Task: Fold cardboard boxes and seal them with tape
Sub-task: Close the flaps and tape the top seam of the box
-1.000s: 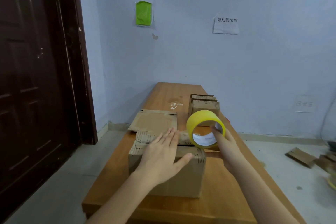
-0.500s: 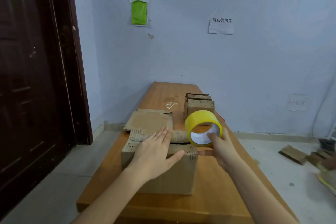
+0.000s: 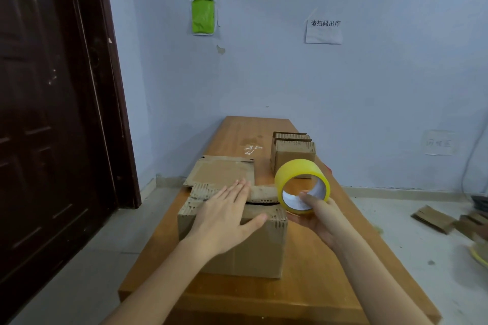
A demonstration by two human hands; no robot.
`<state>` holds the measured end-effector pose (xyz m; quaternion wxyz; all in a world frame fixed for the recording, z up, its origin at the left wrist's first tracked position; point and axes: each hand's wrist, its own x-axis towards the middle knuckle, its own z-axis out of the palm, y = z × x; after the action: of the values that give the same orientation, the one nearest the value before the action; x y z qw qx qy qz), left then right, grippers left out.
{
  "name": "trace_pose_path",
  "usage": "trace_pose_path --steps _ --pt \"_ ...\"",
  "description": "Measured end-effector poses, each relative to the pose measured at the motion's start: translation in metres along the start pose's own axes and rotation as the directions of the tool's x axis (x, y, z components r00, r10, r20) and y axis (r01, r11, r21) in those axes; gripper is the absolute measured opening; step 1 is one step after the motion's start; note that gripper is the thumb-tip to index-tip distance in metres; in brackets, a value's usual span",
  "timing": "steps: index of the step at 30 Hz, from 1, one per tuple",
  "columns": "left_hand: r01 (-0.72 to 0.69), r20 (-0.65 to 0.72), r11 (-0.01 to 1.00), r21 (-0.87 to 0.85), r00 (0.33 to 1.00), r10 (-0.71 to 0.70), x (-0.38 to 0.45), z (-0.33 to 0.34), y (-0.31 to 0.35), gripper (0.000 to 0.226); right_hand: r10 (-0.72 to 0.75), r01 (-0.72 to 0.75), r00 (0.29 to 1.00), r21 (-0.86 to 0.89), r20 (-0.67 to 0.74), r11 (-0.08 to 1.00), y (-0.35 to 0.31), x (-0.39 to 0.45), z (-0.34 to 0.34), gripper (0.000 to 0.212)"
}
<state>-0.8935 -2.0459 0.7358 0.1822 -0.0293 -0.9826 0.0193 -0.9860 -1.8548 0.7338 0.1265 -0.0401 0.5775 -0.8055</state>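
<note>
Cardboard box (image 3: 253,250) standing at near end of wooden surface (image 3: 311,272), top flaps folded down, corrugated edges showing, narrow gap left between the two flaps near the far side; contents not visible. Left hand (image 3: 224,216) lying flat on top of box, fingers straight and together, thumb spread along near flap edge, pressing flaps down. Right hand (image 3: 319,216) just right of box, gripping yellow tape roll (image 3: 301,185), fingers hooked through the core, thumb under the roll; roll held upright at box's far right top corner, touching or nearly touching the flap, cannot tell which. White inner core of roll visible, no print readable on it. Flattened cardboard sheet (image 3: 221,171) lying on surface just behind box, left side. Two small folded boxes (image 3: 293,150) standing close together farther back on right half of surface, tops closed, contents hidden. White smudge (image 3: 252,149) on surface between sheet and small boxes. On blue wall: white paper note (image 3: 324,31) with printed Chinese text "请扫码出库"; green torn patch (image 3: 202,16) stuck left of it; second pale sticker (image 3: 438,142) low on right, marks too faint to read. Dark brown door (image 3: 47,113) at left. Cardboard scraps (image 3: 433,219) on floor at right, well apart from surface.
</note>
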Motion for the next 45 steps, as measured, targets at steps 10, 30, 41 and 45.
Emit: trace_pose_path --steps 10,30,41,45 --pt "0.05 0.149 0.999 -0.003 0.988 -0.049 0.005 -0.003 0.0 0.089 -0.027 0.031 0.982 0.022 -0.186 0.999 0.001 -0.007 0.011 0.034" --pt "0.054 0.186 0.999 -0.002 0.981 -0.053 0.006 -0.003 -0.005 0.089 -0.346 0.158 0.914 -0.602 -0.211 0.783 -0.003 -0.003 -0.019 0.024" --pt "-0.12 0.025 0.989 0.088 0.993 0.118 0.004 -0.009 0.014 0.081 -0.297 0.132 0.924 -0.527 -0.242 0.839 0.03 -0.006 -0.018 0.018" --pt "-0.211 0.002 0.977 -0.03 0.977 0.211 0.016 0.003 0.043 0.079 -0.277 0.143 0.936 -0.484 -0.219 0.863 0.03 -0.006 -0.016 0.014"
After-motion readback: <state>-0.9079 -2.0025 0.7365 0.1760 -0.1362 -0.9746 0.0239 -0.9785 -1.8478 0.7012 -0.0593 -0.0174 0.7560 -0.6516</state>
